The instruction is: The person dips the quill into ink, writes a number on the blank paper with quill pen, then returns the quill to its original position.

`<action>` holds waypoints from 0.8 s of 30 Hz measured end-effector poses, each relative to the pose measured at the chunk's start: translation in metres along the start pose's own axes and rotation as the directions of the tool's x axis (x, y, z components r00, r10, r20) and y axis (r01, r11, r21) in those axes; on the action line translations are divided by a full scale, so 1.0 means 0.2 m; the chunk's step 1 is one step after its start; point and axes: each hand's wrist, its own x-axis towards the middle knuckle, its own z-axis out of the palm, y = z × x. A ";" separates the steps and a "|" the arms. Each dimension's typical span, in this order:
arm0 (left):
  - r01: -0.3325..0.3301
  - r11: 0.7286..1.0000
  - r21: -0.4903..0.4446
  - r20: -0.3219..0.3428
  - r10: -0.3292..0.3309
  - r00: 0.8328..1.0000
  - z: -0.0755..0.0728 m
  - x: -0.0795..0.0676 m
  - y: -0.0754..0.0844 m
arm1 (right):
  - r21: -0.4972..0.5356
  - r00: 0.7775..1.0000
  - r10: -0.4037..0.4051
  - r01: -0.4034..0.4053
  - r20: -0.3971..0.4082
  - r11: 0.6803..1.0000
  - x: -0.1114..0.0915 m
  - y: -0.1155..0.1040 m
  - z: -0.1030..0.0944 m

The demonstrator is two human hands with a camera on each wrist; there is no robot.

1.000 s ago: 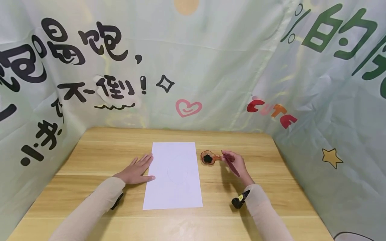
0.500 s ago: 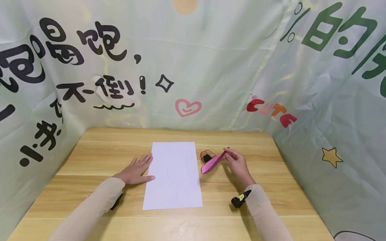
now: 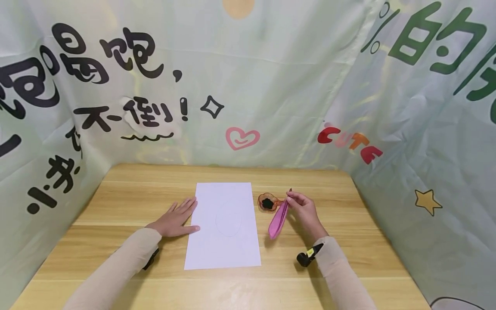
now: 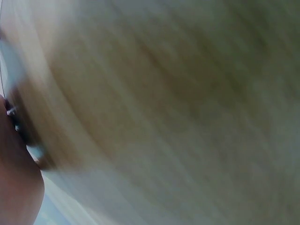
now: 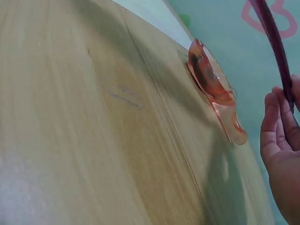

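My left hand (image 3: 173, 219) lies flat with its fingers spread, its fingertips and thumb on the left edge of a white paper sheet (image 3: 240, 254). A faint curved line shows on the sheet. My right hand (image 3: 306, 211) pinches the upper, thin dark end of a long pink leaf-shaped piece (image 3: 278, 224), which slants down to the left above the table. In the right wrist view this piece is a narrow maroon strip (image 5: 274, 42). Just left of the right fingers lies a translucent orange flower-shaped piece (image 3: 268, 202) with a short handle and a black middle.
The wooden table (image 3: 116, 198) is bounded by printed fabric walls (image 3: 271, 86) at the back and sides. A black wrist camera (image 3: 307, 258) sits by the right sleeve. The left wrist view is mostly blurred wood grain.
The pink piece has swung in my right hand, from pointing down right, over to the lower left, and now more steeply down. My left hand and the paper have stayed put.
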 end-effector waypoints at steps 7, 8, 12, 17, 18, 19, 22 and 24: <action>-0.017 1.000 -0.005 -0.012 0.017 1.000 -0.03 -0.01 0.03 | 0.028 0.998 0.063 -0.064 0.023 0.998 0.00 0.00 -0.01; -0.013 1.000 -0.005 -0.011 0.013 1.000 -0.03 -0.01 0.03 | 0.012 0.998 0.063 -0.063 0.023 0.998 0.00 0.00 -0.01; -0.007 1.000 0.002 -0.007 0.007 1.000 -0.03 -0.01 0.03 | -0.033 0.997 0.070 -0.069 0.032 0.997 0.00 0.00 -0.01; -0.020 1.000 -0.004 -0.030 0.020 0.999 -0.03 -0.02 0.04 | -0.069 0.993 0.116 -0.114 0.024 0.991 -0.01 -0.01 0.00; -0.021 1.000 -0.004 -0.029 0.021 0.999 -0.03 -0.02 0.04 | -0.077 0.990 0.138 -0.136 0.015 0.988 -0.01 -0.02 0.00; -0.022 1.000 -0.003 -0.029 0.022 0.999 -0.03 -0.02 0.04 | -0.083 0.987 0.159 -0.158 0.003 0.984 -0.02 -0.02 0.00; -0.028 1.000 -0.003 -0.032 0.028 0.999 -0.03 -0.02 0.04 | -0.108 0.980 0.199 -0.201 -0.029 0.974 -0.02 -0.01 0.01; -0.026 1.000 0.005 -0.031 0.026 0.999 -0.03 -0.02 0.04 | -0.119 0.977 0.207 -0.212 -0.053 0.970 -0.02 -0.01 0.01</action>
